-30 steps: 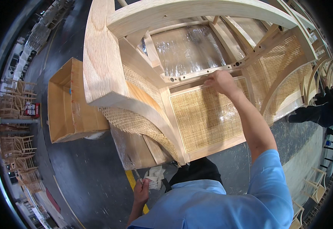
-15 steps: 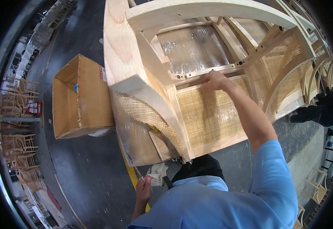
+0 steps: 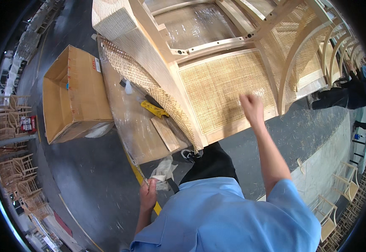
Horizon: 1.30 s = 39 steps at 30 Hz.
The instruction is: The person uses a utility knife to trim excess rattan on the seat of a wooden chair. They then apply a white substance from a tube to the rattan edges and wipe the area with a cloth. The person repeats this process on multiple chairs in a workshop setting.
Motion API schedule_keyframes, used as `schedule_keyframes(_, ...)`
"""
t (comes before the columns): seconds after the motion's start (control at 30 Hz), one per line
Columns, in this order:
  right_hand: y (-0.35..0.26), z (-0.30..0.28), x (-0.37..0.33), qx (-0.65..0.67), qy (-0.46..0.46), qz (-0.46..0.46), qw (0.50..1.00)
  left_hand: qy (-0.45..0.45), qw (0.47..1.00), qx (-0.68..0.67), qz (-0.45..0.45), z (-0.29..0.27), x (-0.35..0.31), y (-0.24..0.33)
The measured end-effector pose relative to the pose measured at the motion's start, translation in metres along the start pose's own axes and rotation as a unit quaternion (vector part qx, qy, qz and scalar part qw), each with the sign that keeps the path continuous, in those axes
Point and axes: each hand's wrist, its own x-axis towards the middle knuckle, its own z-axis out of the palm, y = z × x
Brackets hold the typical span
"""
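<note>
A pale wooden chair frame lies in front of me, with a woven cane panel set in it. Above the near right part of that panel is my right hand, its fingers curled closed; whatever it may hold is hidden. Low at the left, my left hand grips a thin light strip, beside a white cloth at my waist. Loose cane webbing curves along the frame's left side. A yellow-handled tool and a short wooden board rest on the plastic-wrapped surface beneath.
An open cardboard box stands to the left. More curved frames line up at the right, near another person's dark-clothed legs. Wooden chairs stand at the lower right, and stacked chairs at the far left.
My right hand has come from the panel's far edge toward its near right part. The frame and box sit higher in view, uncovering the yellow-handled tool. My left hand keeps its grip on the strip.
</note>
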Motion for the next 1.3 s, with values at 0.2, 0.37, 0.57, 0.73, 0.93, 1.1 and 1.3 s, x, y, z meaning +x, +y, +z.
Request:
schedule_keyframes(0.2, 0.062, 0.031, -0.144, -0.101, -0.038, -0.108, 0.988, -0.033, 0.997, -0.002, 0.063, 0.004, 0.008, 0.007)
schedule_keyframes(0.37, 0.06, 0.054, -0.137, 0.148, 0.026, 0.207, 0.967, -0.066, 0.992, 0.004, 0.104, 0.006, 0.016, 0.015)
schedule_keyframes(0.57, 0.018, 0.074, -0.122, 0.385, -0.035, 0.398, 0.832, -0.069, 0.994, 0.001, 0.08, 0.006, 0.014, 0.012)
schedule_keyframes(0.73, 0.029, 0.092, -0.114, 0.416, -0.021, 0.367, 0.832, -0.055, 0.997, 0.007, 0.06, 0.005, 0.011, 0.014)
schedule_keyframes(0.93, 0.004, 0.095, -0.113, 0.422, 0.028, 0.381, 0.822, -0.033, 0.998, -0.023, 0.051, -0.001, 0.005, -0.002)
schedule_keyframes(1.1, 0.03, 0.098, -0.11, 0.416, 0.03, 0.345, 0.841, -0.028, 0.998, -0.025, 0.053, 0.001, 0.01, 0.011)
schedule_keyframes(1.3, 0.009, 0.082, -0.112, 0.414, -0.001, 0.377, 0.829, -0.033, 0.997, -0.015, 0.062, -0.001, 0.019, 0.012)
